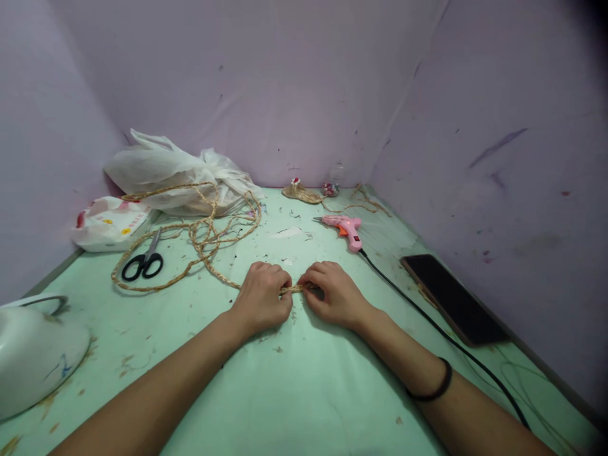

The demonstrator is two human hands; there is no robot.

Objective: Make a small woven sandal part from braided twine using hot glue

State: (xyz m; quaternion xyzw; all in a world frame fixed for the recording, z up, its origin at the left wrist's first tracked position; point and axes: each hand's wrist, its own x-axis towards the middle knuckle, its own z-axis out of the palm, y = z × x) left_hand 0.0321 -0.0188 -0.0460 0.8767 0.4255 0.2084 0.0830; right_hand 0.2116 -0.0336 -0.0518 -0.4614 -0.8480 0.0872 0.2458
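Note:
A braided straw cord (223, 279) runs across the table into my hands. Closed around it is my left hand (266, 294), fingers curled and thumb pressed on the cord. My right hand (332, 294) pinches the cord's end between thumb and fingers, a short way to the right. Only a small stretch of cord shows between the two hands. The rest lies in loose loops to the left, around black-handled scissors (144, 265). Beyond my right hand rests a pink glue gun (342, 227), its nozzle pointing left.
A white plastic bag (175, 174) and a tissue pack (111, 223) sit at the back left. A small woven piece (303, 194) lies by the back wall. At right are a phone (453, 297) and the glue gun's black cable (427, 323). A white rounded object (38, 361) stands front left.

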